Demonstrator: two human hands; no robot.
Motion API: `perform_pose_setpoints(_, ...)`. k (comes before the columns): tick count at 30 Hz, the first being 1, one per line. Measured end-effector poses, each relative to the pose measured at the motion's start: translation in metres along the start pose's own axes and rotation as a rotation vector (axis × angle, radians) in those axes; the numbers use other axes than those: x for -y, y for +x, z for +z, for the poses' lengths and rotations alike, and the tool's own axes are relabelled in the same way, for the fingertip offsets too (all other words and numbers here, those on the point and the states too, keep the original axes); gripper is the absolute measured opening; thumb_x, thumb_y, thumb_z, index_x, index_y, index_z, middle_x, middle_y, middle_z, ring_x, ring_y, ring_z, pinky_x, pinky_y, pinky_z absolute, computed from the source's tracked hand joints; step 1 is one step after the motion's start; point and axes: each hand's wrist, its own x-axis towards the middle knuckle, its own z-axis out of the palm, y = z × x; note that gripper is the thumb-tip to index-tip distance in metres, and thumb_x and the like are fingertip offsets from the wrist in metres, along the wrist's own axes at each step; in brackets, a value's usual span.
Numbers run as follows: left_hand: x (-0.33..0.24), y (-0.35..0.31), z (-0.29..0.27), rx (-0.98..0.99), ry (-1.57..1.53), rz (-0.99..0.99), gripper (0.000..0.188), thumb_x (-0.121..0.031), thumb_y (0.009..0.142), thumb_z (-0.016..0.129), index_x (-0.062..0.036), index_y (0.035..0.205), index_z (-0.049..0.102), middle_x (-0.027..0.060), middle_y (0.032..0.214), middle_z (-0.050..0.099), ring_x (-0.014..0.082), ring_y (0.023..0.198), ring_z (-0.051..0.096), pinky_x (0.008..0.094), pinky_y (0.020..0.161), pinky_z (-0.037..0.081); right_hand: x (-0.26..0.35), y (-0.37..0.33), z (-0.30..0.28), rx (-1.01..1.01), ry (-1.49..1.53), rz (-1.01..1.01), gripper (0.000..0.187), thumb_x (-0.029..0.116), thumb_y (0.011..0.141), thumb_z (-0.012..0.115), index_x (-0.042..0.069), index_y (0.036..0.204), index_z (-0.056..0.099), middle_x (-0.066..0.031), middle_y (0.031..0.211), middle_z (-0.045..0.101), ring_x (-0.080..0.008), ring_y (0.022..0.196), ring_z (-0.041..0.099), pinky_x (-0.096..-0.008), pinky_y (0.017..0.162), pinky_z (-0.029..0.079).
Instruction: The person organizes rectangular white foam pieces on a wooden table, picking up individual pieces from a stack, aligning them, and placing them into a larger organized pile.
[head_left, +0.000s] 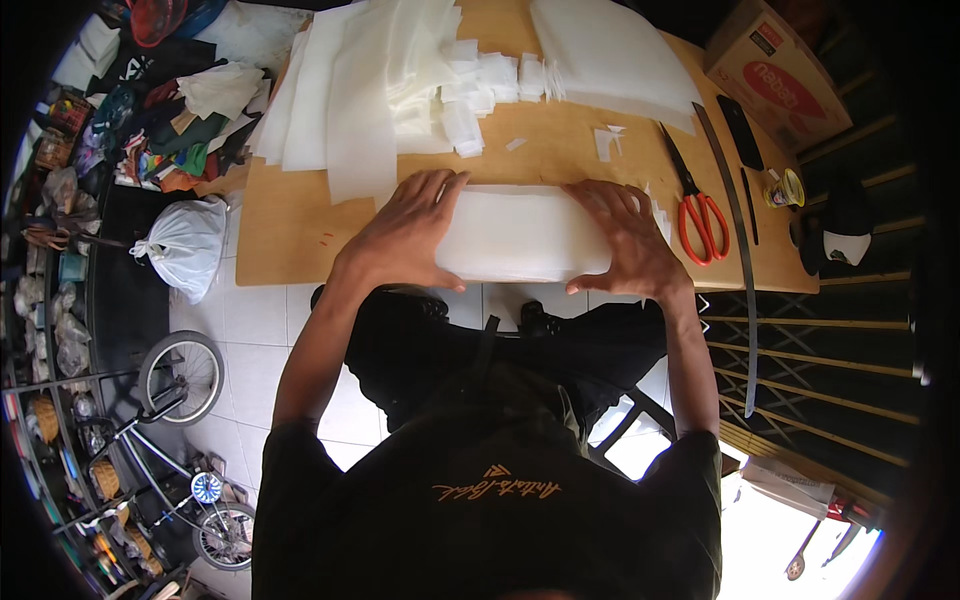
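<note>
At the near edge of the wooden table, a stack of white translucent sheets [525, 235] lies between my hands. My left hand [405, 235] grips its left end, fingers over the far side and thumb at the near edge. My right hand [635, 240] holds the right end in the same way. The sheets' edges look lined up along the front. To the right of my right hand rest scissors with red-orange handles [704, 228], blades pointing away from me. Small white offcuts [606, 142] lie beyond the stack.
Large white sheets [345, 125] pile up at the far left, with small cut pieces [490, 80] beside them. More sheets [615, 60] lie far right. A long metal strip [742, 240] overhangs the table [290, 240]. Near it are a black phone [740, 132], yellow tub [785, 188] and carton [770, 80].
</note>
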Motion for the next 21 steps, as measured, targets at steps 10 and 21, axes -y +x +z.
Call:
perform_pose_setpoints(10, -0.004, 0.001, 0.008, -0.054, 0.01, 0.05, 0.118, -0.046, 0.064, 0.09, 0.0119, 0.149, 0.033, 0.0289, 0.148, 0.041, 0.0422, 0.142, 0.037, 0.0467, 0.123, 0.029, 0.001, 0.003, 0.002, -0.018, 0.004, -0.036, 0.114, 0.053, 0.06, 0.091, 0.018, 0.156, 0.04, -0.0119, 0.149, 0.047, -0.0309, 0.143, 0.04, -0.0594, 0.123, 0.021)
perform_pose_setpoints(21, -0.015, -0.003, 0.028, -0.203, 0.146, 0.127, 0.124, -0.075, 0.074, 0.069, 0.0079, 0.156, 0.026, 0.0243, 0.162, 0.03, 0.0365, 0.153, 0.024, 0.0498, 0.128, 0.017, 0.003, 0.002, 0.023, -0.093, -0.16, -0.147, 0.096, 0.081, 0.076, 0.058, 0.031, 0.156, 0.041, -0.0089, 0.163, 0.034, -0.0315, 0.15, 0.032, -0.0636, 0.122, 0.018)
